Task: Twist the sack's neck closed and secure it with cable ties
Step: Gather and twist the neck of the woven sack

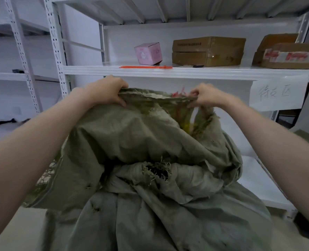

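A large grey-green woven sack (pixel 132 134) stands in front of me, worn, with a frayed hole in its front fold. Its mouth is held up and stretched flat between my two hands. My left hand (pixel 104 91) grips the left end of the rim, fingers curled over the hem. At the right end, my right hand (pixel 204 97) pinches the rim beside some red and yellow threads. Orange cable ties (pixel 146 67) lie flat along the front edge of the shelf behind the sack, untouched.
White metal shelving (pixel 186 71) stands right behind the sack. On the shelf sit a pink box (pixel 148 53), stacked cardboard boxes (pixel 208 51) and another carton (pixel 287 55) at right. A paper sign (pixel 276 93) hangs from the shelf edge. Another rack stands at left.
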